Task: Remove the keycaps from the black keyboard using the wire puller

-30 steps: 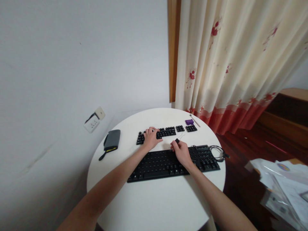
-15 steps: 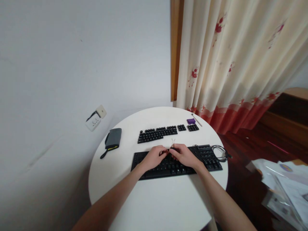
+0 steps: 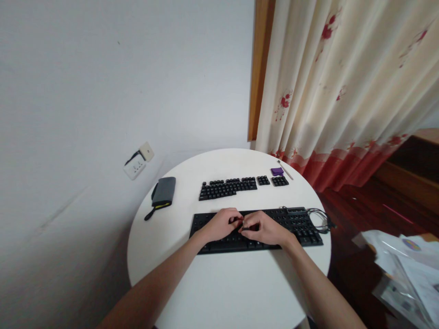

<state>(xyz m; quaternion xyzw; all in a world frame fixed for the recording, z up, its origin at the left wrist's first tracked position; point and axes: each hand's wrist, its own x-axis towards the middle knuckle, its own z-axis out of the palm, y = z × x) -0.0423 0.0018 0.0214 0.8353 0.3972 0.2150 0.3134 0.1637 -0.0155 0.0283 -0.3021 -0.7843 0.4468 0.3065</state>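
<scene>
A black keyboard (image 3: 222, 246) lies across the front of the table, many of its left and middle keys gone and the number pad still capped. My left hand (image 3: 224, 225) is over its middle, thumb and fingers pinched; anything between them is too small to make out. Right against it, my right hand (image 3: 264, 227) has its fingers closed round a dark keycap puller (image 3: 247, 228), whose wire end is hidden now. Behind the keyboard, loose black keycaps (image 3: 226, 187) are laid out in keyboard order, with smaller blocks (image 3: 263, 180) to their right.
On the white round table (image 3: 219, 283) are a grey pouch (image 3: 163, 191) at left, a purple cloth (image 3: 277, 171) and a thin brush (image 3: 286, 170) at back right. A coiled cable (image 3: 320, 219) lies by the right edge. Wall and curtain (image 3: 308, 91) stand behind.
My right hand has turned, and the puller's thin wires that stuck up between my hands are out of sight. The fingertips of both hands are now together. The view has shifted slightly.
</scene>
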